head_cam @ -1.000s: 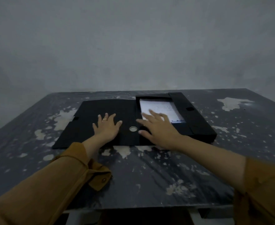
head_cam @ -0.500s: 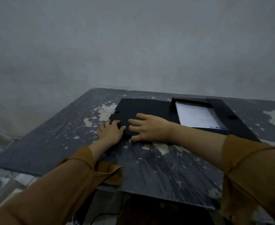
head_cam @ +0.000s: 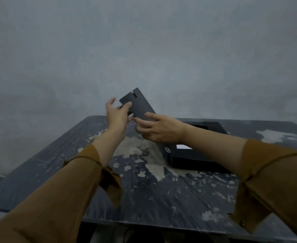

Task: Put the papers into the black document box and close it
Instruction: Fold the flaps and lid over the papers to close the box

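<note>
The black document box (head_cam: 198, 159) lies on the table at centre right. Its lid (head_cam: 139, 104) stands raised and tilted up to the left. White papers (head_cam: 183, 146) show as a small strip inside the box, behind my right forearm. My left hand (head_cam: 117, 114) grips the lid's upper left edge, thumb on the near face. My right hand (head_cam: 159, 129) holds the lid lower down, fingers spread on its near face. Both sleeves are mustard brown.
The dark table (head_cam: 144, 190) has worn pale patches and its near edge runs across the bottom. A round metal finger hole (head_cam: 167, 149) sits in the box spine. A plain grey wall (head_cam: 144, 50) stands behind.
The lid lay flat on the table to the left of the box; both hands have now taken hold of it and lifted it up. The camera view has swung left and tilted.
</note>
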